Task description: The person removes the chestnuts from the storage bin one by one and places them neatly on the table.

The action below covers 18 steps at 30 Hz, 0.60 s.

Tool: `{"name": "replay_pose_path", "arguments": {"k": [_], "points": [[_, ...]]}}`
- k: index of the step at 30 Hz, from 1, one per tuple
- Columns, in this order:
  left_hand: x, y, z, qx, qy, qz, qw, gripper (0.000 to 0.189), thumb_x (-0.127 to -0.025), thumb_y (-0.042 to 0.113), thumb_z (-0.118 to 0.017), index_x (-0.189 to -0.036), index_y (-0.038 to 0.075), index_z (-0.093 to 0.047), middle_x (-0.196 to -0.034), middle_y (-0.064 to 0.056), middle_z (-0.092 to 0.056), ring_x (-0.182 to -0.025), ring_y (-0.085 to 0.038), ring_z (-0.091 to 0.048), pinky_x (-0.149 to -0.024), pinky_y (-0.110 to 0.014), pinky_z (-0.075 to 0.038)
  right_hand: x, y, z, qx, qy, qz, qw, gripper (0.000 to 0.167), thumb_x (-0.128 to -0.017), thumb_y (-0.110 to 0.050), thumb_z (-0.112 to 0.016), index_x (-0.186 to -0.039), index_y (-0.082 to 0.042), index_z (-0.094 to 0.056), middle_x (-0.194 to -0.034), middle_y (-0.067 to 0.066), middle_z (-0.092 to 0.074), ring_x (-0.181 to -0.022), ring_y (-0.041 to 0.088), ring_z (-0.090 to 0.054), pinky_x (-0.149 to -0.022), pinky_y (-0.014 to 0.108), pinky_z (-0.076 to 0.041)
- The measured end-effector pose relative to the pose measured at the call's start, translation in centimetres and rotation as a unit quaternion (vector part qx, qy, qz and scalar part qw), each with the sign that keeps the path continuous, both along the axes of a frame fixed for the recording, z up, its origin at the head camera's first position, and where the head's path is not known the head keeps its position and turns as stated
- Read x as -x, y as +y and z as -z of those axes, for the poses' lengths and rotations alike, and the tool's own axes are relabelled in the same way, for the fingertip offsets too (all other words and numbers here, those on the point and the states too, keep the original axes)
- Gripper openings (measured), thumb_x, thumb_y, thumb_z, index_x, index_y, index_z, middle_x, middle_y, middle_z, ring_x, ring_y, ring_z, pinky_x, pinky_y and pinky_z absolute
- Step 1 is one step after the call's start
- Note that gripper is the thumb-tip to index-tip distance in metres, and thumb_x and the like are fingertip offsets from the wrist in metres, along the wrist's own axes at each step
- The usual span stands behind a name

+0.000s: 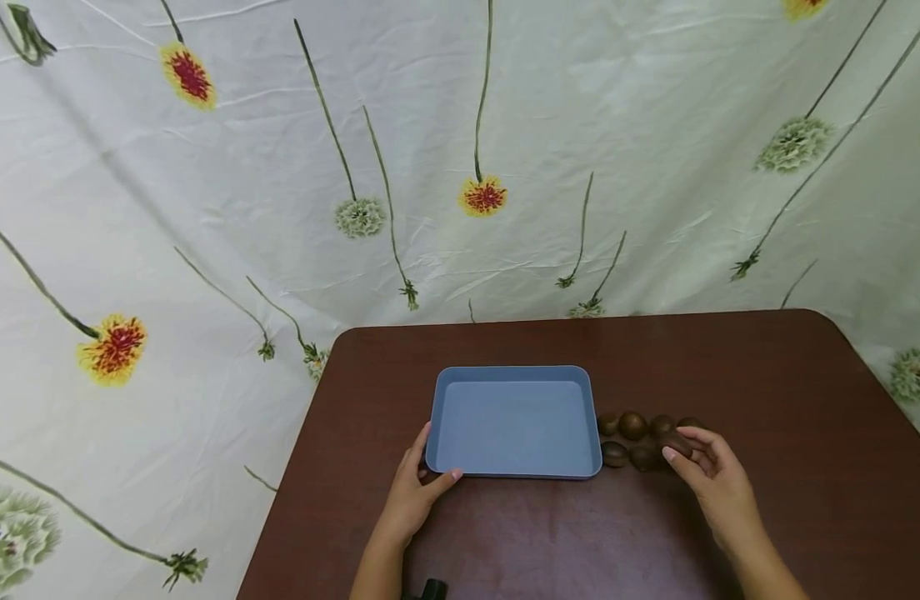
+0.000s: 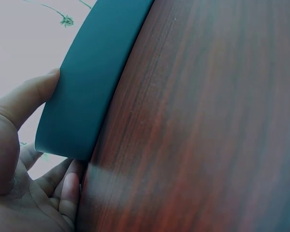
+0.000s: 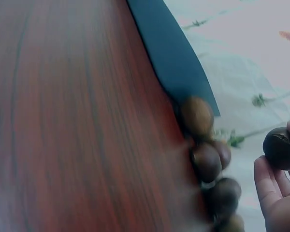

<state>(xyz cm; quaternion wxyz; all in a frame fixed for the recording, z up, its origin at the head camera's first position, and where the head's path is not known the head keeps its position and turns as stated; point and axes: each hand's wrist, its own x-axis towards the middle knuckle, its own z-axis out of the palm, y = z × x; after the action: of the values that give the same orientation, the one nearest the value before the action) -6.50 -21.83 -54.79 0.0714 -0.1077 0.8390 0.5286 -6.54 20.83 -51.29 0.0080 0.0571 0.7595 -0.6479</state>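
Observation:
A shallow blue tray (image 1: 514,429) lies on the table with nothing in it. My left hand (image 1: 415,492) holds its near left corner, the thumb on the front rim and fingers along the left side. Between thumb and fingers, my right hand (image 1: 718,479) pinches a dark brown, roundish, nut-like ball (image 3: 280,147) with a crease on its skin. Several similar brown balls (image 1: 632,426) sit in a cluster against the tray's right side. In the right wrist view, the held ball is apart from the other balls (image 3: 207,162).
The dark reddish-brown table (image 1: 790,392) has rounded far corners. Behind it hangs a white cloth (image 1: 460,267) printed with flowers. A small black object (image 1: 434,589) shows at the bottom edge, beside the left forearm.

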Motion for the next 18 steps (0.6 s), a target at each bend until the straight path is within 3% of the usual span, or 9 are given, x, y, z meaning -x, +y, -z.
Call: {"name": "replay_pose_path", "arguments": {"k": [4, 7, 10, 13, 15, 18], "points": [[0.0, 0.0, -0.1, -0.002, -0.002, 0.002, 1.0, 0.096, -0.083, 0.048, -0.081, -0.16, 0.043, -0.023, -0.16, -0.011, -0.032, -0.134, -0.039, -0.045, -0.102, -0.055, -0.044, -0.1, 1.7, 0.2, -0.015, -0.02, 0.017, 0.9995, 0.052, -0.1, -0.025, -0.066, -0.144, -0.007, -0.047, -0.116, -0.026, -0.058, -0.101, -0.012, -0.059, -0.083, 0.007, -0.047], [-0.1, -0.1, -0.2, -0.001, -0.002, 0.0, 1.0, 0.096, -0.084, 0.048, -0.081, -0.16, 0.042, -0.023, -0.161, -0.011, -0.03, -0.134, -0.04, -0.044, -0.101, -0.056, -0.044, -0.1, 2.6, 0.2, 0.006, -0.032, 0.038, 0.9988, 0.051, -0.098, -0.024, -0.069, -0.143, -0.008, -0.049, -0.11, -0.027, -0.062, -0.097, -0.013, -0.061, -0.082, 0.007, -0.048], [-0.1, 0.0, -0.3, 0.002, 0.0, 0.0, 1.0, 0.096, -0.084, 0.048, -0.081, -0.16, 0.042, -0.023, -0.16, -0.012, -0.033, -0.134, -0.04, -0.044, -0.101, -0.056, -0.044, -0.1, 3.5, 0.2, -0.02, -0.053, 0.061, 0.9965, 0.053, -0.097, -0.03, -0.069, -0.144, -0.014, -0.049, -0.107, -0.03, -0.059, -0.095, -0.015, -0.059, -0.079, 0.006, -0.048], [-0.1, 0.0, -0.3, 0.003, 0.003, 0.003, 1.0, 0.096, -0.084, 0.049, -0.08, -0.16, 0.041, -0.023, -0.158, -0.011, -0.035, -0.133, -0.039, -0.045, -0.102, -0.056, -0.043, -0.2, 4.5, 0.3, -0.077, -0.085, 0.074, 0.9907, 0.059, -0.097, -0.042, -0.067, -0.147, -0.019, -0.047, -0.111, -0.031, -0.052, -0.094, -0.018, -0.054, -0.076, 0.005, -0.045], [-0.2, 0.0, -0.3, 0.003, 0.005, 0.003, 1.0, 0.096, -0.084, 0.049, -0.08, -0.16, 0.041, -0.023, -0.157, -0.011, -0.036, -0.133, -0.038, -0.045, -0.102, -0.056, -0.043, -0.1, 5.0, 0.5, -0.11, -0.102, 0.078, 0.9855, 0.065, -0.096, -0.048, -0.065, -0.15, -0.019, -0.044, -0.116, -0.027, -0.048, -0.095, -0.019, -0.05, -0.076, 0.005, -0.044], [-0.2, 0.0, -0.3, 0.003, 0.006, 0.002, 1.0, 0.096, -0.084, 0.049, -0.081, -0.16, 0.041, -0.023, -0.156, -0.01, -0.037, -0.133, -0.038, -0.045, -0.103, -0.055, -0.043, 0.1, 5.6, 0.8, -0.133, -0.121, 0.072, 0.981, 0.071, -0.097, -0.053, -0.061, -0.154, -0.017, -0.039, -0.135, -0.008, -0.048, -0.107, -0.006, -0.051, -0.093, 0.02, -0.051]]}}
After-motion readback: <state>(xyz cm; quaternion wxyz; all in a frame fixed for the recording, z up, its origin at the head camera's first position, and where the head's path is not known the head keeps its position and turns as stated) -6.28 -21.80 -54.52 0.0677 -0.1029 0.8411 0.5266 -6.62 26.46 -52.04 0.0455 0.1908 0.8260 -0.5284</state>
